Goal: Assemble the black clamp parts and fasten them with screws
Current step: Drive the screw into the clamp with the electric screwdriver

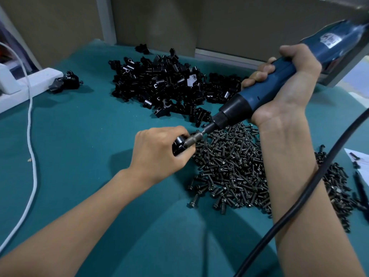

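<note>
Black clamp part (178, 146): held in the left grip (159, 150), fingers curled round it, just left of the screw pile (229, 166).
Blue electric screwdriver (259, 94): clenched in the right grip (283, 84), bit against the clamp part.

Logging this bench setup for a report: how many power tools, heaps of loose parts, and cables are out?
Power tools: 1 (blue electric screwdriver)
Heaps: 2 (black clamp parts, dark metal screws)
Cables: 2 (white cable, black cable)
Total: 5
</note>
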Demonstrator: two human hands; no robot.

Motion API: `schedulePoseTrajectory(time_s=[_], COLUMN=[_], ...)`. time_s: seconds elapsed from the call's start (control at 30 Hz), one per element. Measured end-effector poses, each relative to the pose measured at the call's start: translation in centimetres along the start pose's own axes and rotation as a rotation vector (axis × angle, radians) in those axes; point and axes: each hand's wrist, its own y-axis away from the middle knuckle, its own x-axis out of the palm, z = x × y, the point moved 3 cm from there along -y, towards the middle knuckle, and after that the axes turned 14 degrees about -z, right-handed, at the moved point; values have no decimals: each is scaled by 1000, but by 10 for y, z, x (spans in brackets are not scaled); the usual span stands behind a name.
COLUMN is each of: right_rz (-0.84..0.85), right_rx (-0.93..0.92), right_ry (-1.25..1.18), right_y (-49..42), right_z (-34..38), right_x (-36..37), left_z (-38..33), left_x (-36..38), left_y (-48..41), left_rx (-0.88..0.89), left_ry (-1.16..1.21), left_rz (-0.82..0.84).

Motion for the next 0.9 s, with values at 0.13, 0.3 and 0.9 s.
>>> schedulePoseTrajectory(time_s=[0.13,0.3,0.9], right_rz=[-1,4,39], right_rx=[5,12,-22], right_ry=[-6,-13,-24], right_y=[0,0,9], right_z=[-1,-2,2], right_x=[0,0,3], left_z=[0,2,-3], left_x=[0,-1,1], left_y=[1,-1,-1], left_rx=[5,18,-63], left_ry=[-10,-30,94], left_rz=[1,-1,-13])
